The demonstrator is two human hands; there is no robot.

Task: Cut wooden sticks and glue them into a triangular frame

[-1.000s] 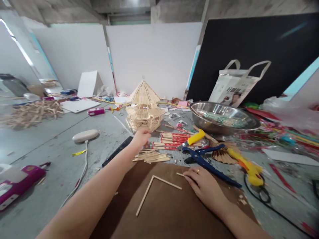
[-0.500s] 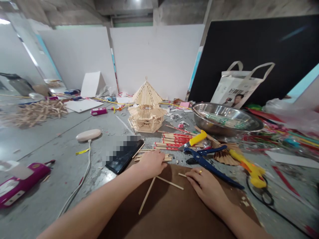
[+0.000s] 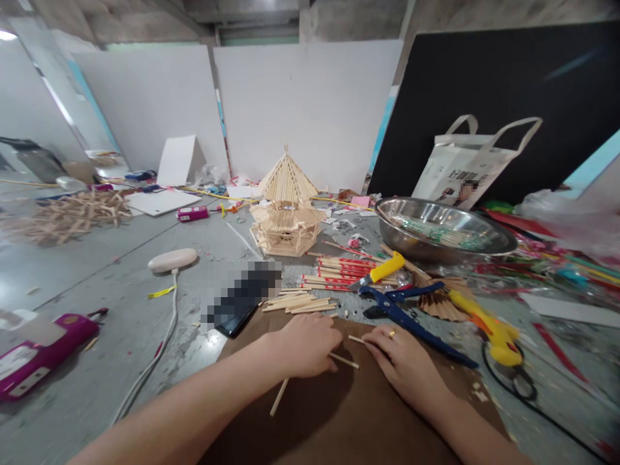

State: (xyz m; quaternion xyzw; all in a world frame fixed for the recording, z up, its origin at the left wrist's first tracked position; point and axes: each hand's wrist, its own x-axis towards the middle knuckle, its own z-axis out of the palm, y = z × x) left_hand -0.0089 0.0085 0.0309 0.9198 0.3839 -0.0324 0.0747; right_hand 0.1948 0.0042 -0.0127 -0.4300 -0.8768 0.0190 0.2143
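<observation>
My left hand (image 3: 306, 343) lies curled, knuckles up, on the brown board (image 3: 339, 420), covering the corner of two thin wooden sticks (image 3: 279, 396) joined in an angle. Its fingers press together on the sticks. My right hand (image 3: 405, 363), with a ring, rests beside it on the board, fingertips on a short stick (image 3: 355, 339). A loose pile of cut sticks (image 3: 300, 303) lies just beyond the left hand. A stick-built pavilion model (image 3: 285, 213) stands farther back.
Blue-handled cutters (image 3: 402, 310), a yellow-handled knife (image 3: 380, 270) and a yellow glue gun (image 3: 487, 326) lie right of the hands. A steel bowl (image 3: 443, 229) and a tote bag (image 3: 472, 165) stand behind. A phone (image 3: 239, 297), a white puck with cable (image 3: 172, 259) and a magenta tool (image 3: 41, 352) are left.
My left hand drew back from near the pavilion model to the stick pile, then onto the board over the angled sticks. The right hand stayed put.
</observation>
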